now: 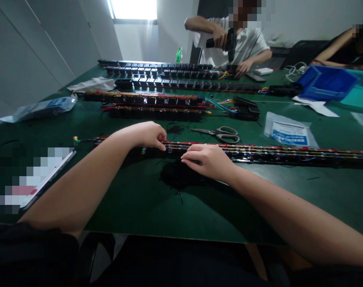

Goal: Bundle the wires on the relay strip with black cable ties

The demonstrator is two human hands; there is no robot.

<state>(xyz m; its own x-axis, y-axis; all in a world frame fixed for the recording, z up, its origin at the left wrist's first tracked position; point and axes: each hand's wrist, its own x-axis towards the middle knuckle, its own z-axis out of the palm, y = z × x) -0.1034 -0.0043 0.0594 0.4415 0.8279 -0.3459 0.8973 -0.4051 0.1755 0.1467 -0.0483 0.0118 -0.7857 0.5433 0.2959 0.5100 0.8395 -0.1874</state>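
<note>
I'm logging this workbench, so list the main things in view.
Table: one, green, centre
Near strip: one, black, mid-table
Farther strips: several, black, behind it
Scissors: one, grey, behind near strip
Plastic bags: at least two, clear, both sides
Flat device: one, white, left
Bin: one, blue, far right
Bottle: one, green, far side
Drill: one, black, opposite side
People: two, white and black tops, opposite
Left grip: one, bare, at near strip
Right grip: one, bare, at near strip
</note>
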